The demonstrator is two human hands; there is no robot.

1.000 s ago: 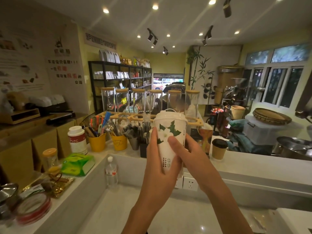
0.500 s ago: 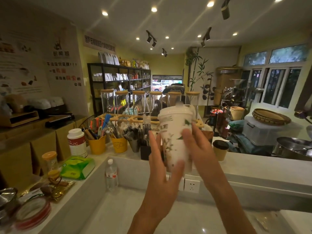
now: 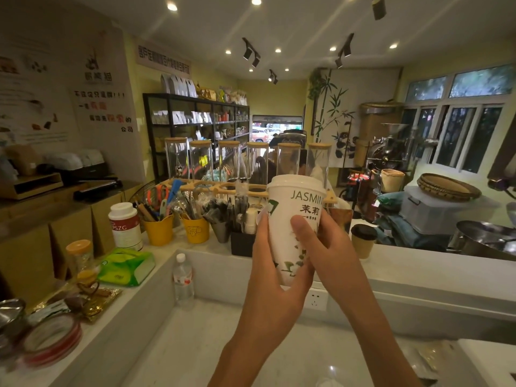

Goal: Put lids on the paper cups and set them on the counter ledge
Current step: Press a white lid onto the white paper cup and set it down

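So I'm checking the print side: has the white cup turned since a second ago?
Yes. The white cup has rotated; JASMINE lettering now faces the camera, though it stays before the jar rack.

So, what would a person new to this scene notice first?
First the tall white paper cup printed JASMIN, lidded, held up at centre by the left hand and right hand. Behind it stands a row of tall glass jars; a small brown cup sits on the ledge at right.

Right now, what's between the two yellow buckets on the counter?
Nothing sits on the ledge between the left yellow bucket and the right yellow bucket; the head view shows a bare gap.
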